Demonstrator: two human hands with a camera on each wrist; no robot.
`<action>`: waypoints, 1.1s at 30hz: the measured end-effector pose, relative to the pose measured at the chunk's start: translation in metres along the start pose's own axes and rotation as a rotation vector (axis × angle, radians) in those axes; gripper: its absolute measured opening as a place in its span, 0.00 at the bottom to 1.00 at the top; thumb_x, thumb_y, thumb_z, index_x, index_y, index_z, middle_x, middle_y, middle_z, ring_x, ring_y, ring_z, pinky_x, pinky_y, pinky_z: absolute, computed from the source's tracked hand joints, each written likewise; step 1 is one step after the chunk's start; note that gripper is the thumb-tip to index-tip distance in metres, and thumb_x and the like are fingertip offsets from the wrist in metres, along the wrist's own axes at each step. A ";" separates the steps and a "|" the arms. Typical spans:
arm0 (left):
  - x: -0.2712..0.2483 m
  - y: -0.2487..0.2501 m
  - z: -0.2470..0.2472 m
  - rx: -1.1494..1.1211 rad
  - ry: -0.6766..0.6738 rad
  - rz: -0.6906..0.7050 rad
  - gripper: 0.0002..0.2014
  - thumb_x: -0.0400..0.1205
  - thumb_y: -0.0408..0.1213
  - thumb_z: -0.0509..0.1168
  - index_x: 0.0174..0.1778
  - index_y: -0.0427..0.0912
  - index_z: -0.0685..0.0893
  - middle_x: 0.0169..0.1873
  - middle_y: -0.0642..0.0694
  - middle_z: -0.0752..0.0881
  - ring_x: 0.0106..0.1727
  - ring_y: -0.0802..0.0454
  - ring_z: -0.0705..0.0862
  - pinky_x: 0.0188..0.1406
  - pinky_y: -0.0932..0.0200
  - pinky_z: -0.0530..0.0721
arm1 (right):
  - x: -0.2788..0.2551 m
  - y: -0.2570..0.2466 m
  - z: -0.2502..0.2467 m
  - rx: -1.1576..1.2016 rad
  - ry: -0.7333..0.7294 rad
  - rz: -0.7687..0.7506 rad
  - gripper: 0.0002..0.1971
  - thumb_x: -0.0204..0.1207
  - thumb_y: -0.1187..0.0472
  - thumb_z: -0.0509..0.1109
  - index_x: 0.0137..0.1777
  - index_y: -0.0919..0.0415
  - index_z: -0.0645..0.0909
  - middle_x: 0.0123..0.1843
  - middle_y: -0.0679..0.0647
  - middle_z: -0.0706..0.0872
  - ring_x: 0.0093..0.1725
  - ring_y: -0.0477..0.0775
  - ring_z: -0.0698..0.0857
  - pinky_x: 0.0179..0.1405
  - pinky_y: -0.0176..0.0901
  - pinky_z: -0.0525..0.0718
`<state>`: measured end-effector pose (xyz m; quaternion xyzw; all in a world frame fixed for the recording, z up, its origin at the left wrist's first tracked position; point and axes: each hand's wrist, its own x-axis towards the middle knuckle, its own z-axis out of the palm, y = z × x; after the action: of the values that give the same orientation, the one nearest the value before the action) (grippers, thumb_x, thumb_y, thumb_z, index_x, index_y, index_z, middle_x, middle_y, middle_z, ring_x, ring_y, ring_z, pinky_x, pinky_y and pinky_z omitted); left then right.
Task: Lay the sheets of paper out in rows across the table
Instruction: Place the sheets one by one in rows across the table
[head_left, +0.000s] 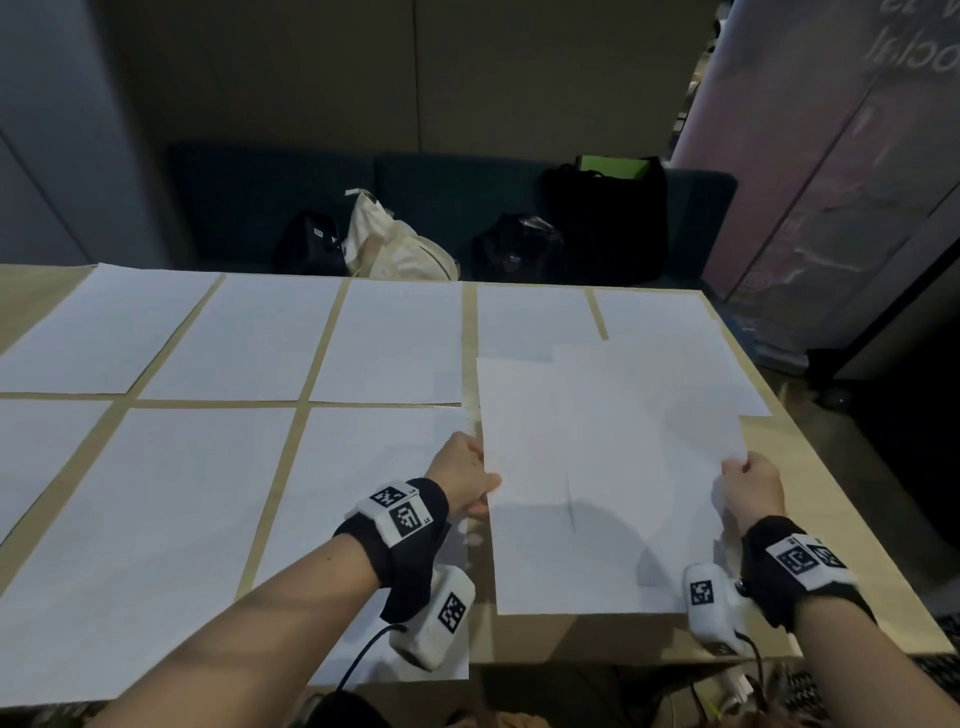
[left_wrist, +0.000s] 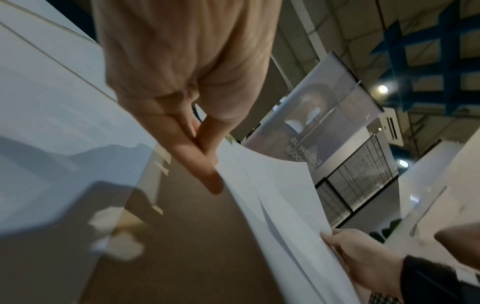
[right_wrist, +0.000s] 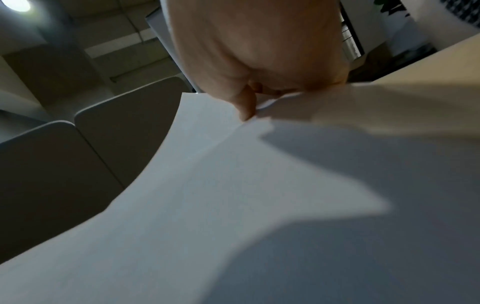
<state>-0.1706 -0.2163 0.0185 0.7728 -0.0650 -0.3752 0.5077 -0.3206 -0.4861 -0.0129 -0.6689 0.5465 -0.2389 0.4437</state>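
White paper sheets (head_left: 597, 467) pinched by left hand (head_left: 462, 475), right hand (head_left: 753, 486), above table (head_left: 831, 499)

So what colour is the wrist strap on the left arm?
Black, with black-and-white square marker tags on the wrist strap; head view shows it best.

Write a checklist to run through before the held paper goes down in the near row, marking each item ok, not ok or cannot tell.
1. Left hand pinches the held sheets: ok.
2. Right hand pinches their right edge: ok.
3. Only one sheet held: not ok, layers show separated in the left wrist view.
4. Bare table below for it: ok.
5. Edges square with the near-row sheet: cannot tell.
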 end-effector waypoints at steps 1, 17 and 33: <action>0.000 -0.002 0.001 0.042 -0.024 -0.018 0.16 0.79 0.23 0.62 0.56 0.41 0.65 0.36 0.46 0.74 0.30 0.51 0.77 0.25 0.58 0.80 | 0.003 0.003 -0.003 0.017 0.021 0.034 0.09 0.81 0.68 0.55 0.48 0.73 0.75 0.45 0.68 0.77 0.58 0.72 0.80 0.54 0.54 0.73; -0.005 -0.016 0.021 0.448 -0.181 -0.097 0.25 0.77 0.19 0.53 0.69 0.41 0.71 0.48 0.39 0.76 0.25 0.50 0.74 0.22 0.62 0.77 | 0.003 0.025 -0.023 -0.549 0.095 0.175 0.20 0.75 0.71 0.64 0.66 0.77 0.69 0.69 0.77 0.74 0.70 0.75 0.72 0.72 0.68 0.67; -0.009 -0.026 0.056 1.227 -0.369 0.198 0.46 0.76 0.47 0.70 0.83 0.57 0.45 0.84 0.43 0.35 0.83 0.35 0.35 0.78 0.27 0.49 | -0.027 0.018 0.009 -0.876 -0.356 -0.173 0.31 0.76 0.40 0.62 0.78 0.43 0.61 0.83 0.56 0.57 0.79 0.66 0.59 0.75 0.71 0.59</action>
<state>-0.2205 -0.2409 -0.0097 0.8357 -0.4246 -0.3481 -0.0135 -0.3302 -0.4577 -0.0284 -0.8663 0.4537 0.0962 0.1853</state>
